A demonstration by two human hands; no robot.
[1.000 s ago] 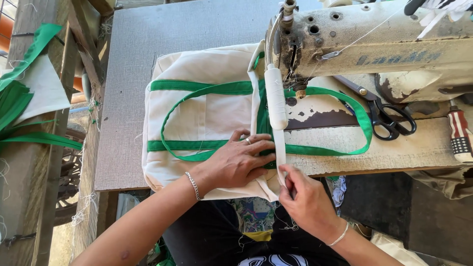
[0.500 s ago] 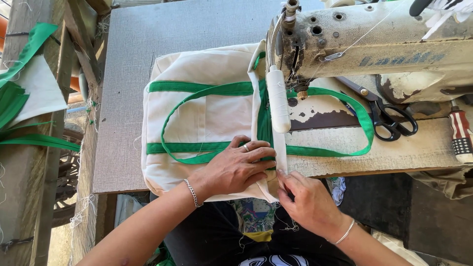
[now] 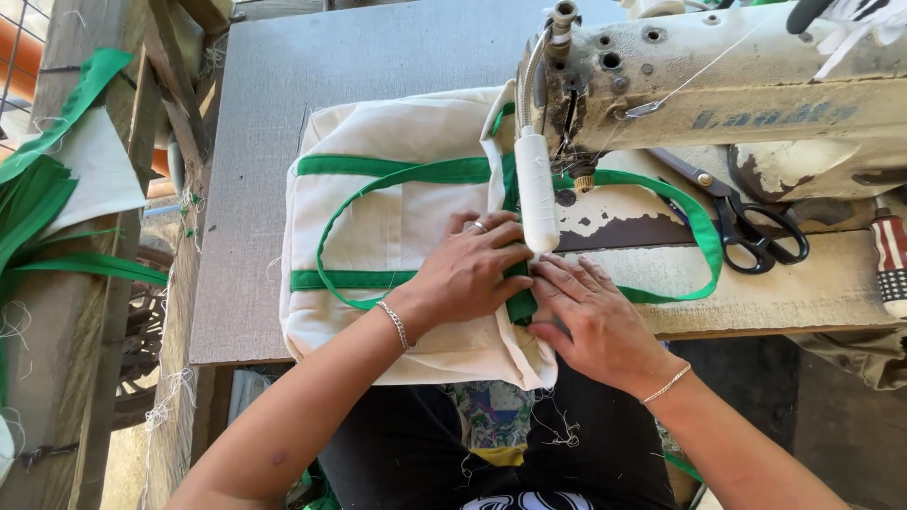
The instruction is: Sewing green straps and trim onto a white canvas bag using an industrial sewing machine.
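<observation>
A cream cloth bag (image 3: 378, 227) with green straps lies on the grey table (image 3: 255, 189) under an old cream sewing machine (image 3: 718, 94). My left hand (image 3: 468, 274) presses flat on the bag just left of its open edge, a ring on one finger and a bracelet at the wrist. My right hand (image 3: 590, 316) rests flat beside it, fingers on the bag's edge and the green strap (image 3: 661, 203) near the machine's white padded lever (image 3: 536, 194). Neither hand grips anything.
Black scissors (image 3: 756, 227) lie on the machine bed at the right, with a striped screwdriver handle (image 3: 890, 264) further right. Green strips and white cloth (image 3: 57, 189) hang on a wooden frame at the left. Loose threads dangle from the table edge.
Both hands have slid forward and up along the bag's edge toward the needle; the right hand went from pinching the edge to lying flat.
</observation>
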